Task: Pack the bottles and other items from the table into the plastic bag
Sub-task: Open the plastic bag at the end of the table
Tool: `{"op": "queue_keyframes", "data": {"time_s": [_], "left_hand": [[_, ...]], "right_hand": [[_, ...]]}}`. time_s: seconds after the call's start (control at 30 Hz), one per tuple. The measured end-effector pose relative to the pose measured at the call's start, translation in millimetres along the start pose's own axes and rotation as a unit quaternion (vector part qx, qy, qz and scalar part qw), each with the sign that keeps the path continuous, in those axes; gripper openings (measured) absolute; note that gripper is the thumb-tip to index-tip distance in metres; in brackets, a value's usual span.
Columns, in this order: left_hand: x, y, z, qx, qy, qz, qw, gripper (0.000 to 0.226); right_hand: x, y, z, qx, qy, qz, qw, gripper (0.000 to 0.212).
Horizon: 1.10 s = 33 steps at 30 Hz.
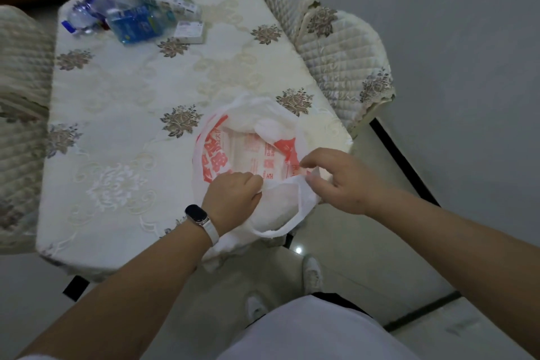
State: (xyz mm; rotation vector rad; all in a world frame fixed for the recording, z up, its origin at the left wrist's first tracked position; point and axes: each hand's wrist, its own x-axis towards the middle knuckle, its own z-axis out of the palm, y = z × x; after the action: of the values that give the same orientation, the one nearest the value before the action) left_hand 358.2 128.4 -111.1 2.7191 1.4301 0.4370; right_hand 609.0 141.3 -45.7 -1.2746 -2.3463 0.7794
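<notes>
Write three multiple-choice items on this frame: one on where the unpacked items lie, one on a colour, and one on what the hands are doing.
1. Where on the table do the bottles and packs lie?
A. at the far left corner
B. right beside the bag
C. at the near left edge

2. What colour is the print on the plastic bag?
A. green
B. red
C. black

3. What are the left hand and right hand doing?
A. both grip the bag's near rim
B. one lifts a bottle
C. both lie flat on the cloth

Answers:
1 A: the pile sits at the far left corner, well apart from the bag.
2 B: red characters show on the white film.
3 A: each hand pinches the bag's edge, and its mouth stands open.
</notes>
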Motion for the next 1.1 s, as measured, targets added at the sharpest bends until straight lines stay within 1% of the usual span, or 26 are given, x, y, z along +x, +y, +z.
{"op": "queue_keyframes", "data": {"time_s": [0.03, 0.07, 0.13, 0.17, 0.2, 0.23, 0.27, 0.33, 0.37, 0.4, 0.43, 0.47, 0.5, 0.53, 0.6, 0.67, 0.77, 0.83, 0.87, 0.93, 1.0, 1.1], "left_hand": [[-1.5, -1.7, -1.1, 0.007, 0.01, 0.012, 1.0, 0.022], [-3.6, -4.1, -0.7, 0.01, 0.03, 0.023, 0.999, 0.022], [-6.9, -8.1, -1.6, 0.01, 0.065, 0.034, 0.997, 0.022], [-8.4, -10.1, -2.9, 0.007, 0.076, 0.039, 0.996, 0.021], [-11.0, -13.3, -2.3, 0.003, 0.08, 0.044, 0.996, 0.02], [-14.2, -15.8, -2.4, 0.001, 0.068, 0.049, 0.996, 0.022], [-18.2, -18.4, -3.7, 0.007, 0.039, 0.048, 0.998, 0.031], [-28.8, -24.4, -4.2, 0.038, -0.046, 0.035, 0.998, 0.068], [-34.3, -24.9, -5.3, 0.061, -0.103, 0.027, 0.993, 0.081], [-39.5, -25.6, -5.7, 0.083, -0.165, 0.017, 0.983, 0.085], [-44.9, -27.9, -2.6, 0.098, -0.215, 0.011, 0.972, 0.077], [-49.8, -30.1, 2.0, 0.112, -0.246, 0.012, 0.963, 0.06], [-52.8, -31.9, 6.8, 0.131, -0.244, 0.022, 0.96, 0.04], [-55.3, -33.6, 9.5, 0.14, -0.23, 0.02, 0.963, 0.027], [-59.8, -39.4, 13.9, 0.14, -0.202, -0.009, 0.969, 0.033], [-62.1, -44.0, 18.6, 0.147, -0.171, -0.027, 0.974, 0.034], [-65.8, -50.1, 25.5, 0.154, -0.137, -0.04, 0.978, 0.03], [-70.6, -52.1, 26.0, 0.132, -0.139, -0.049, 0.98, 0.023], [-74.2, -52.5, 25.9, 0.115, -0.137, -0.05, 0.983, 0.023], [-80.5, -48.9, 21.3, 0.073, -0.131, -0.057, 0.987, 0.039], [-84.0, -43.7, 15.8, 0.041, -0.106, -0.056, 0.992, 0.053], [-82.8, -37.2, 6.8, 0.005, -0.064, -0.062, 0.996, 0.059]], "right_hand": [[7.3, -1.4, -0.2, -0.004, -0.031, 0.023, 0.999, 0.047], [14.5, -0.4, 1.7, -0.029, -0.083, 0.031, 0.996, 0.052], [26.2, 4.2, 10.6, -0.113, -0.194, 0.008, 0.975, 0.064], [29.4, 8.0, 16.6, -0.16, -0.228, -0.015, 0.96, 0.065], [31.4, 12.5, 23.0, -0.208, -0.247, -0.04, 0.945, 0.063], [31.6, 15.9, 28.5, -0.25, -0.256, -0.057, 0.932, 0.056], [30.7, 18.8, 33.6, -0.281, -0.252, -0.07, 0.923, 0.045], [27.4, 25.6, 43.1, -0.312, -0.228, -0.085, 0.918, 0.025], [25.0, 28.1, 47.9, -0.32, -0.21, -0.086, 0.92, 0.02], [21.8, 30.9, 53.4, -0.328, -0.19, -0.088, 0.921, 0.019], [18.2, 33.7, 59.4, -0.335, -0.175, -0.089, 0.922, 0.021], [14.2, 35.8, 65.3, -0.341, -0.16, -0.091, 0.922, 0.026], [10.7, 38.2, 72.0, -0.347, -0.14, -0.096, 0.922, 0.029], [8.4, 38.9, 77.2, -0.349, -0.123, -0.097, 0.924, 0.031], [6.9, 41.4, 87.1, -0.342, -0.094, -0.096, 0.93, 0.032], [6.4, 42.2, 95.7, -0.331, -0.082, -0.095, 0.935, 0.03], [5.3, 37.6, 103.0, -0.312, -0.11, -0.09, 0.939, 0.024], [5.2, 33.1, 103.3, -0.299, -0.128, -0.073, 0.943, 0.03], [5.4, 30.4, 102.3, -0.297, -0.128, -0.069, 0.944, 0.035], [5.3, 23.4, 99.2, -0.289, -0.118, -0.066, 0.948, 0.044], [6.0, 17.0, 96.0, -0.277, -0.107, -0.067, 0.953, 0.051], [6.8, 7.9, 89.2, -0.268, -0.098, -0.064, 0.956, 0.056]]}}
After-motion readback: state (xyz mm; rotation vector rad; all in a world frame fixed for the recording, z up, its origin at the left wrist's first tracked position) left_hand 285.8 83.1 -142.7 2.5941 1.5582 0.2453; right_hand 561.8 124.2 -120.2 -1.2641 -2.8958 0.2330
